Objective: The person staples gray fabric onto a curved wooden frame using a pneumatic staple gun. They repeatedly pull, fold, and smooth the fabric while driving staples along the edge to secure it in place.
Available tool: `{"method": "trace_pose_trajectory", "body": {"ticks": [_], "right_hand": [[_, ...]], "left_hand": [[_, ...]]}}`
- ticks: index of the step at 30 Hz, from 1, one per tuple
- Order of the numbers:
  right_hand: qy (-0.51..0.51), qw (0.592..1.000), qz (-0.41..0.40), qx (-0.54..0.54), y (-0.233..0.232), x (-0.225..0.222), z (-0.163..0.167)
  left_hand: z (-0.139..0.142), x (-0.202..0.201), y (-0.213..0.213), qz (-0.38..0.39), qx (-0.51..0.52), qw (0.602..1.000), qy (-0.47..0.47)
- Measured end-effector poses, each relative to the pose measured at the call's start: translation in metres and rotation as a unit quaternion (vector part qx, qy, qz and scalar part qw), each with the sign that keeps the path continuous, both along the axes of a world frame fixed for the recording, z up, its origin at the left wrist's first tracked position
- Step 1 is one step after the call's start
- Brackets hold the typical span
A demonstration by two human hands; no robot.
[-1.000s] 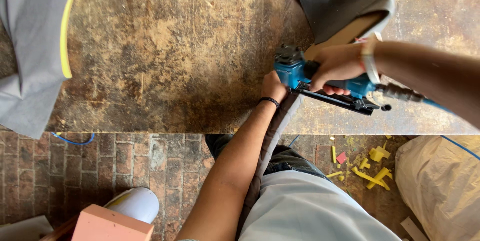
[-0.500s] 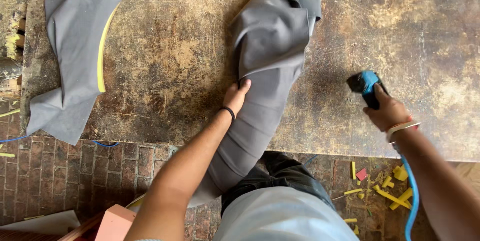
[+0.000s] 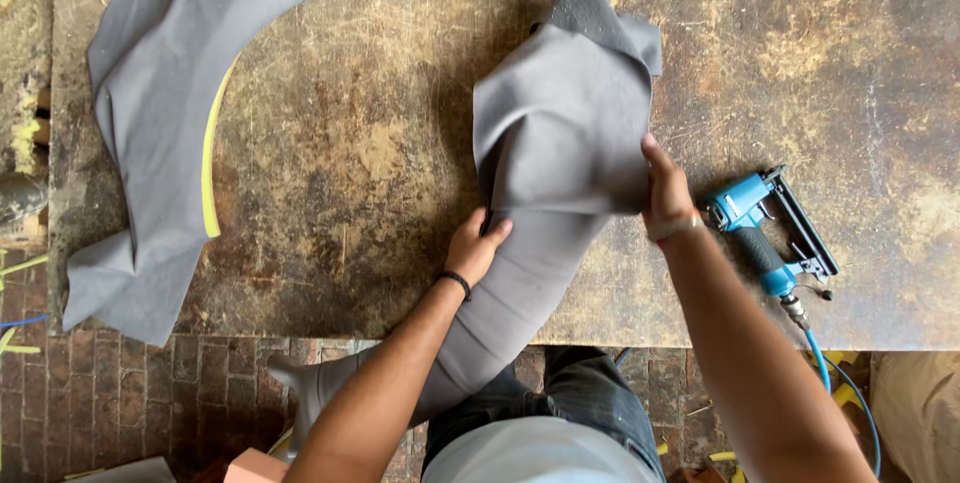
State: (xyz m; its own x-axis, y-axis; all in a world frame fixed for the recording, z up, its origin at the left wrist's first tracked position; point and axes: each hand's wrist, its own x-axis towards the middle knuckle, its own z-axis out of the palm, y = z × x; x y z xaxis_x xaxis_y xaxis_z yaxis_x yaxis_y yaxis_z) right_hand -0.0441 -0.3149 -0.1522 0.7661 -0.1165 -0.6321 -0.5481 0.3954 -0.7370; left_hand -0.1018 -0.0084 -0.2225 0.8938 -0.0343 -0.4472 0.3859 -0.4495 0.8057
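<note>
A long padded piece wrapped in grey fabric (image 3: 560, 143) lies across the middle of the worn, scratched wooden counter (image 3: 380, 143), its lower end hanging off the near edge toward six o'clock. The left hand (image 3: 478, 248) grips its left edge, fingers closed on the cloth. The right hand (image 3: 666, 193), at three o'clock of the piece, pinches the fabric's right edge, though the fingertips seem tucked underneath. Just beyond that hand at four o'clock lies a blue pneumatic stapler (image 3: 765, 233) with its blue hose. At nine o'clock rests a curved grey fabric strip with yellow edge (image 3: 150, 133).
</note>
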Motion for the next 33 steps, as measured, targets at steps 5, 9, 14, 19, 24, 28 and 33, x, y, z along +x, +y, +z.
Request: {"method": "trace_pose_trajectory", "body": {"ticks": [5,9,14,19,24,28,33], "right_hand": [[-0.098,0.993,-0.065,-0.011,0.003,0.105,0.036],[-0.332,0.935,-0.011,0.126,0.005,0.135,0.044],[-0.126,0.955,-0.212,-0.167,-0.002,0.124,0.03],[-0.028,0.953,-0.068,-0.292,-0.012,0.034,0.005],[0.06,0.983,0.0,-0.172,0.012,-0.071,-0.023],[-0.082,0.994,-0.013,-0.077,0.031,-0.101,-0.046],[-0.076,0.986,0.019,-0.145,0.041,-0.108,-0.05]], "left_hand": [[0.009,-0.009,0.02,-0.042,-0.058,0.996,0.057],[0.02,-0.012,0.027,-0.076,-0.112,0.987,0.09],[0.021,-0.013,0.019,-0.053,0.011,0.997,0.062],[0.026,-0.026,0.01,-0.036,0.069,0.976,-0.203],[0.043,-0.009,0.004,-0.081,0.128,0.941,-0.302],[0.05,0.028,-0.003,-0.163,0.046,0.978,-0.124],[0.05,0.043,-0.007,-0.273,0.088,0.9,-0.328]]}}
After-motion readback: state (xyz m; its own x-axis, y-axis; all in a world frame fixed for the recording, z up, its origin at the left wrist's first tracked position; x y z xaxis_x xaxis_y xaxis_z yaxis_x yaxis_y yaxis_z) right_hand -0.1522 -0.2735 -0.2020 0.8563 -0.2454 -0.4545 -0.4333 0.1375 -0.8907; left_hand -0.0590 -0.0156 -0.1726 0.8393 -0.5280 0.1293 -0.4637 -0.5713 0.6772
